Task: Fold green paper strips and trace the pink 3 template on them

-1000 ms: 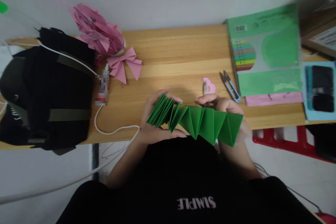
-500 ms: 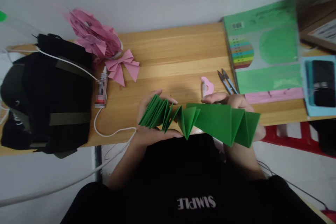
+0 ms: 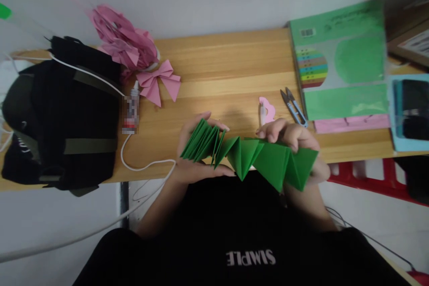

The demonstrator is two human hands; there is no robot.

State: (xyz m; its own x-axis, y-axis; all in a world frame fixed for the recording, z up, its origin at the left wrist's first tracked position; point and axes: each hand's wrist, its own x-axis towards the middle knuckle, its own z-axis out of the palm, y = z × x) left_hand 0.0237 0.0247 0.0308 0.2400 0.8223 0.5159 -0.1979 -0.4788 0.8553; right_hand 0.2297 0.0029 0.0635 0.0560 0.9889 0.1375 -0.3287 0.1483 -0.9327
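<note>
A green accordion-pleated paper strip point(image 3: 246, 154) stretches between my hands above the table's front edge. My left hand point(image 3: 191, 167) cups its tightly bunched pleats, with the thumb along the near side and fingers along the far side. At the other end, the folds are wider and looser. My right hand point(image 3: 301, 143) grips that end, fingers curled over the far edge; its thumb is hidden behind the paper. Just beyond the right fingertips lie a pink cut-out with a white tape-like piece point(image 3: 267, 111) and thread snips point(image 3: 294, 106).
On the wooden table point(image 3: 221, 62), a pink paper bow point(image 3: 159, 81) lies beside crumpled pink paper point(image 3: 124, 38) and a glue tube point(image 3: 132, 107). A black bag point(image 3: 67, 116) fills the left. Green paper packs point(image 3: 351, 60) and a phone point(image 3: 415, 109) lie right. A white cable point(image 3: 150, 163) hangs over the front edge.
The right end of the green strip has drawn in toward the left, its wide folds closing up. My right fingers have come further over the paper's far edge. My left hand keeps its hold.
</note>
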